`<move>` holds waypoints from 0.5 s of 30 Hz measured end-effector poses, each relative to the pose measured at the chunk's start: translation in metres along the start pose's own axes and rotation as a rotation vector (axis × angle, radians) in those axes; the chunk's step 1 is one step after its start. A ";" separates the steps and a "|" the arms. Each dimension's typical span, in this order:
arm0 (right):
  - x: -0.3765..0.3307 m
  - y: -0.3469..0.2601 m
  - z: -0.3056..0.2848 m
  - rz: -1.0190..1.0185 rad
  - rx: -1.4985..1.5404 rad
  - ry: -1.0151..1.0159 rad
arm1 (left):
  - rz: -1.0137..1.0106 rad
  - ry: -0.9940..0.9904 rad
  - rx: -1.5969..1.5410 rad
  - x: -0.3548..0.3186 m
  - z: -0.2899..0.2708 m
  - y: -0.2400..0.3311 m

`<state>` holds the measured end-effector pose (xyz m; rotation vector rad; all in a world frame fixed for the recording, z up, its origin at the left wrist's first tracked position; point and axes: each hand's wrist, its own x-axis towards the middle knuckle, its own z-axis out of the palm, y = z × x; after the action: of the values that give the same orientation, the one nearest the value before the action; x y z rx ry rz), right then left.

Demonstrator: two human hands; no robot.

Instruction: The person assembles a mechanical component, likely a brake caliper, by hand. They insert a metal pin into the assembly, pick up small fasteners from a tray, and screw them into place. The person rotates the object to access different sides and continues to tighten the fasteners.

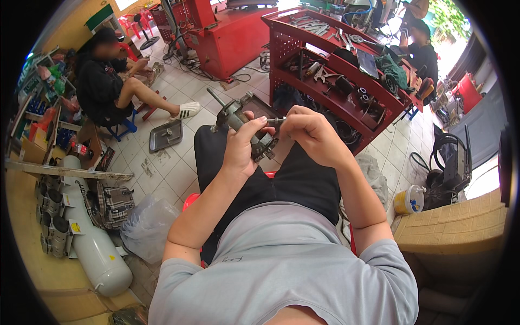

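Observation:
Over my lap, my left hand (241, 145) is wrapped round a grey metal mechanical part (235, 117). It has a cylindrical body, a thin rod sticking out toward the upper left, and a bracket-like lower end near my right knee. My right hand (310, 132) is closed beside it, its fingertips pinching a small metal fitting (277, 120) that looks like a bolt or short pin. The fitting points at the left thumb. Whether it is seated in the metal part cannot be made out, as my fingers cover that spot.
A red tool trolley (303, 73) holding wrenches and loose parts stands ahead to the right. A grey metal tray (167, 135) lies on the tiles at left, near a seated person (103, 76). A white cylinder (95, 233) and a plastic bag (149, 227) sit at left; a white bucket (409, 199) stands right.

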<state>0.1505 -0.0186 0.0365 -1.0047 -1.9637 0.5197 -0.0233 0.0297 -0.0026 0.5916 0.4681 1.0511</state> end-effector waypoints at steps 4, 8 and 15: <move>0.002 -0.020 0.003 0.274 0.171 0.087 | 0.017 0.011 0.009 -0.001 0.000 0.001; -0.001 -0.002 0.001 0.072 0.031 0.035 | 0.007 -0.001 0.003 -0.001 0.002 0.001; 0.000 -0.012 0.008 0.189 0.116 0.141 | 0.010 0.005 -0.002 0.000 0.001 0.000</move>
<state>0.1382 -0.0254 0.0405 -1.1282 -1.7049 0.6419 -0.0231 0.0291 -0.0020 0.5899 0.4691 1.0629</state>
